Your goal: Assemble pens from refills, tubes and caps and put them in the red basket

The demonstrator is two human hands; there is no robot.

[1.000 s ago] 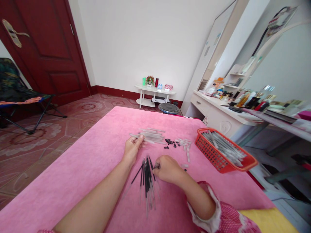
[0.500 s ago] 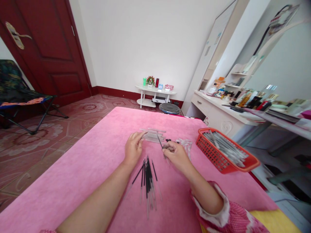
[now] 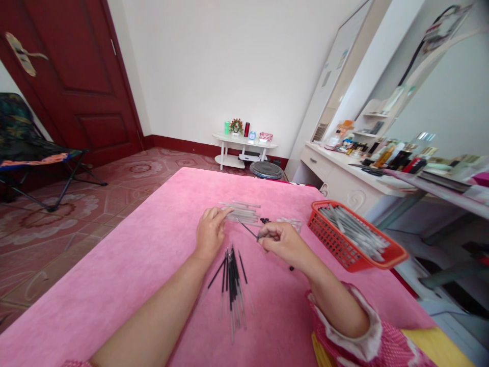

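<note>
My right hand (image 3: 280,242) is closed in a pinch on a dark pen refill (image 3: 247,229), whose thin tip slants up and left toward my other hand. My left hand (image 3: 210,229) has its fingers pressed together beside the clear pen barrels (image 3: 244,210); what it grips, if anything, is hidden. Between my forearms lies a loose fan of black-and-clear pen refills (image 3: 231,280), tips pointing away from me. Behind my right hand are small clear pieces (image 3: 294,223) and little black pieces (image 3: 264,220), partly covered by it.
A red basket (image 3: 332,244) full of grey-white pen-like sticks stands at the right of the pink-covered table (image 3: 153,255). One black piece (image 3: 292,268) lies under my right wrist. A dressing table (image 3: 344,173) stands beyond the basket, a folding chair (image 3: 34,148) at far left.
My right hand has shifted slightly right, and the refill in it has swung from steep to a flatter slant, tip toward my left hand. My left hand stays almost still.
</note>
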